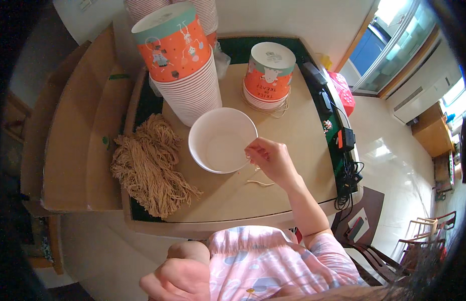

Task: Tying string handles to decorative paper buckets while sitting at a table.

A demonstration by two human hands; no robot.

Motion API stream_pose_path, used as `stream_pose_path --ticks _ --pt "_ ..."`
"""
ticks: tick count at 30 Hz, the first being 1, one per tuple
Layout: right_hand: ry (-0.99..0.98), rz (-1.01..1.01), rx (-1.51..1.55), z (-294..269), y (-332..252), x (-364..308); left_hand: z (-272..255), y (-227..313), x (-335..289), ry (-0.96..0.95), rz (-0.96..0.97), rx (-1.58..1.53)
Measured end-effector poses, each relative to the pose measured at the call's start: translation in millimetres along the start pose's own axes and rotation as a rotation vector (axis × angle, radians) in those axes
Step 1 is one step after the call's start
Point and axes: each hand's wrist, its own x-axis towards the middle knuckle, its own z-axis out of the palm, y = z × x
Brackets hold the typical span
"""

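Observation:
A white paper bucket [222, 140] stands on the table with its open top facing up. Against its right side, near the rim, my right hand [268, 156] is closed in a pinch. A thin cream string [260, 183] hangs below those fingers and trails onto the tabletop. My left hand [180, 273] is low in the view, off the table near my lap, palm turned up and nothing visible in it. To the left of the bucket lies a loose bundle of beige strings [150, 165].
Behind the bucket rises a tall stack of upturned orange-and-green paper buckets [175, 55]. A shorter stack [269, 75] with string around its base stands right. A cardboard box [82, 125] is left of the table. Black adapters and cables [347, 165] line the right edge.

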Motion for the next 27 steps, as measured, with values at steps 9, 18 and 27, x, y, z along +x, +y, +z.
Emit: stream_pose_path --ticks 9,18,27 --pt "-0.010 -0.001 -0.005 -1.0 -3.4 -0.2 20.7 11.0 14.6 0.104 -0.536 -1.810" --pt "-0.017 0.010 -0.010 -0.2 -2.3 0.0 -4.1 8.8 9.8 0.636 -1.345 -2.349" --pt "-0.010 -0.002 0.005 -0.7 -5.6 0.0 -19.7 0.4 -26.5 0.208 -0.753 -2.289"
